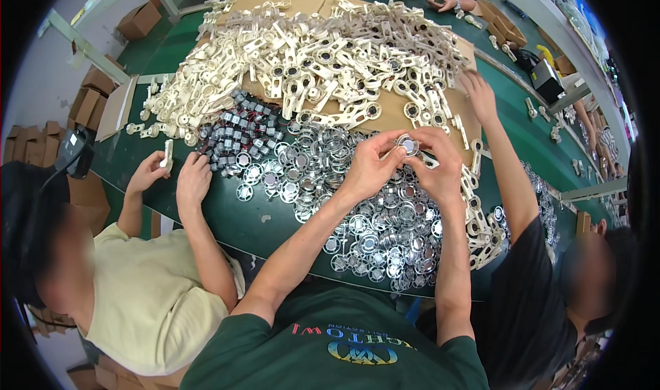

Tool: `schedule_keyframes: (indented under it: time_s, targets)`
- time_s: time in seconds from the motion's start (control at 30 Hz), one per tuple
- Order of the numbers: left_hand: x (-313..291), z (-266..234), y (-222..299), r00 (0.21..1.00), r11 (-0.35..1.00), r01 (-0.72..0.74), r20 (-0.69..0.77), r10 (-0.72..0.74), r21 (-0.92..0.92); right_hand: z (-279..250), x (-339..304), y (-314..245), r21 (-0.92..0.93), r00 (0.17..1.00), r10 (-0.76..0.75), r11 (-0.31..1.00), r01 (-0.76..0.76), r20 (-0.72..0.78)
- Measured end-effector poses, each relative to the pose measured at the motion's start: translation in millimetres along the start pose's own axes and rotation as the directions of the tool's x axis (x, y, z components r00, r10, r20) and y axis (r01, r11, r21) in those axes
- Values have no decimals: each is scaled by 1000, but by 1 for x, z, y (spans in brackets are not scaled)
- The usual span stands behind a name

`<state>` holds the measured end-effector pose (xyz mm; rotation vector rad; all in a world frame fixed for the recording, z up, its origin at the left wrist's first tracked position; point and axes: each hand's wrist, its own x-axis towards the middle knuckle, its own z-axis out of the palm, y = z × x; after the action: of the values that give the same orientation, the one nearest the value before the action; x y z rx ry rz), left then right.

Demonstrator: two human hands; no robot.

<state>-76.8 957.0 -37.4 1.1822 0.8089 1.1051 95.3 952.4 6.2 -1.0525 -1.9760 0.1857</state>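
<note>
The left forearm (295,249) is slanting up and rightward from the lower edge of the frame, while the right forearm (450,259) is rising almost straight up. Just right of the frame's upper centre, the left hand (371,164) and right hand (438,164) are facing inward, their bent fingers (433,139) pinching a round silver disc part (408,145) over a heap of similar parts (385,232) that is covering the green bench (230,208).
</note>
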Motion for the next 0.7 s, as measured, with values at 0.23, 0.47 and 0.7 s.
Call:
schedule_keyframes:
  time_s: [0.23,0.47,0.7]
  targets:
    - [-1,14,4,962,954,-263,-35,270,143,5,-23,13,524,883,463,735,-431,78]
    - [-5,21,9,918,873,-321,-106,383,368,15,-35,5,589,875,482,721,-364,-50]
    - [6,6,12,958,892,-241,-55,282,382,-2,-11,12,631,746,626,489,-602,226]
